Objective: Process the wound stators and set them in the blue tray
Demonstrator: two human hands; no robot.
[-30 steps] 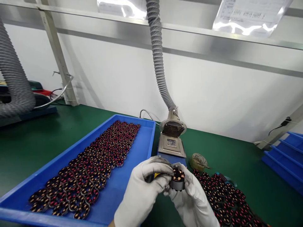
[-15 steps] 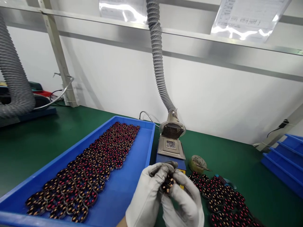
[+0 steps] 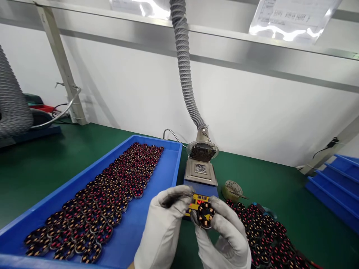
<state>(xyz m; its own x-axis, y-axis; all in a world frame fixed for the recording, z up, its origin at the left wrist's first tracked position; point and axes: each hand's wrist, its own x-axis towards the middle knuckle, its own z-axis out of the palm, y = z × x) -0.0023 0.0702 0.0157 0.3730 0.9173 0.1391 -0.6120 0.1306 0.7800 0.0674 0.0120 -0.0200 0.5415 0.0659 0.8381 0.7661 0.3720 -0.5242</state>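
In front of the heating device, my gloved right hand (image 3: 224,231) grips a small round motor stator (image 3: 206,215), black with copper-coloured windings around its ring. Its face is turned toward me, between thumb and fingers. Just left of it is my gloved left hand (image 3: 168,220), apart from the stator, thumb and fingertips pinched together. What that pinch holds, if anything, is too small to make out. Both gloves are white with dark, soiled fingertips. Behind the hands stands the heating device (image 3: 200,181), its metal plate on top and its lit red display partly covered by my fingers.
A long blue tray (image 3: 165,179) at left holds many stators in rows (image 3: 103,198). More stators (image 3: 266,235) lie on the green table at right, near a small round tin (image 3: 232,190). Blue stacked bins (image 3: 336,186) stand far right. A grey hose (image 3: 185,71) hangs above the device.
My hands have moved apart; the left let go of the stator and shifted left. My right hand keeps the stator, now more visible, and the device's display shows between the hands.
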